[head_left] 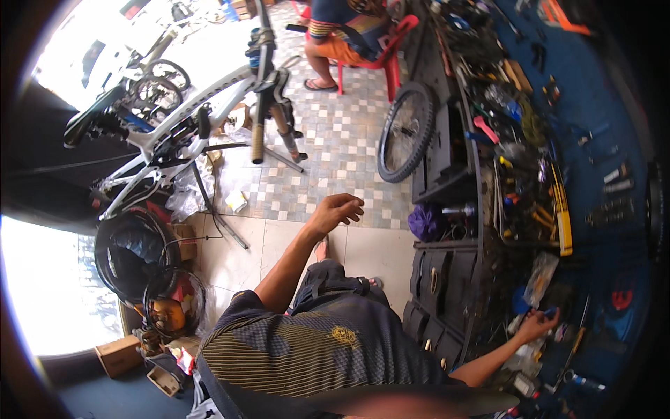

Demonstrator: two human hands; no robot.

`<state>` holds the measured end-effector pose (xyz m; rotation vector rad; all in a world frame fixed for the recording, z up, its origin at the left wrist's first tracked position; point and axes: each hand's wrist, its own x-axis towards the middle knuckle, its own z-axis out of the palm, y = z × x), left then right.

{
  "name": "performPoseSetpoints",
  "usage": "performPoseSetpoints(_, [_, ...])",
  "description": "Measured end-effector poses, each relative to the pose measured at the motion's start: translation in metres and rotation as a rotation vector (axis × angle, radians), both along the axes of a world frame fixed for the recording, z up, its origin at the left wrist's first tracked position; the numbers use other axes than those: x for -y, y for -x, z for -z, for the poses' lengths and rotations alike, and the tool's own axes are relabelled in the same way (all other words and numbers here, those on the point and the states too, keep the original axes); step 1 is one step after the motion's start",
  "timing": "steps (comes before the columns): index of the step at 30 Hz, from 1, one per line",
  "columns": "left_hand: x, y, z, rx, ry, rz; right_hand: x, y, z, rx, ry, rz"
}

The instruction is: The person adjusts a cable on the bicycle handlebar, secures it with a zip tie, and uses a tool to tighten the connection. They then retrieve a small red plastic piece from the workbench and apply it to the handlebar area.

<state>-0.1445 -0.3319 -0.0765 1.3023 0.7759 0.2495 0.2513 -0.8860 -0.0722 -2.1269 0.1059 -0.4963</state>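
My left hand [338,211] hangs in the air in front of my body, above the tiled floor, its fingers loosely curled and slightly apart with nothing in them. Over the cluttered workbench [492,279] on the right, my right hand [536,326] reaches out with its fingers pinched at a small blue object [550,313], too small to name. Just beyond that hand lies a clear plastic packet [541,278]. A yellow-handled tool [577,342] lies on the bench to its right.
A white bicycle frame [164,129] without wheels is on a stand at the left. One wheel [407,133] leans against the black cabinet [436,279]. Farther off, a person [349,35] sits on a red chair [399,56]. Tyres [112,269] and a cardboard box [118,356] lie at the left.
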Motion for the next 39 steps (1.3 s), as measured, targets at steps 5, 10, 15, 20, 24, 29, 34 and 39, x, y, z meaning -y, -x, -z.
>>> performPoseSetpoints(5, [-0.069,0.044,-0.003,0.253,0.089,-0.308,-0.187,0.021,-0.150,0.244,-0.223,-0.478])
performPoseSetpoints(10, [-0.122,0.055,-0.008,0.626,0.338,-0.243,-0.418,0.116,-0.268,0.122,-0.438,-1.251])
performPoseSetpoints(15, [-0.134,0.058,-0.020,1.055,0.606,0.129,-0.629,0.237,-0.343,0.017,-0.340,-2.109])
performPoseSetpoints(20, [-0.136,0.066,-0.053,1.152,0.643,0.350,-0.753,0.351,-0.360,-0.050,0.006,-2.324])
performPoseSetpoints(24, [-0.144,0.075,-0.072,1.016,0.602,0.306,-0.789,0.393,-0.329,-0.572,0.212,-2.322])
performPoseSetpoints(29, [-0.157,0.077,-0.056,0.960,0.607,0.225,-0.818,0.411,-0.289,-0.911,0.395,-2.162])
performPoseSetpoints(34, [-0.153,0.066,-0.071,1.080,0.704,0.350,-0.827,0.400,-0.262,-1.006,0.380,-2.108])
performPoseSetpoints(39, [-0.151,0.041,-0.081,1.253,0.900,0.359,-0.828,0.394,-0.256,-0.922,0.434,-2.111])
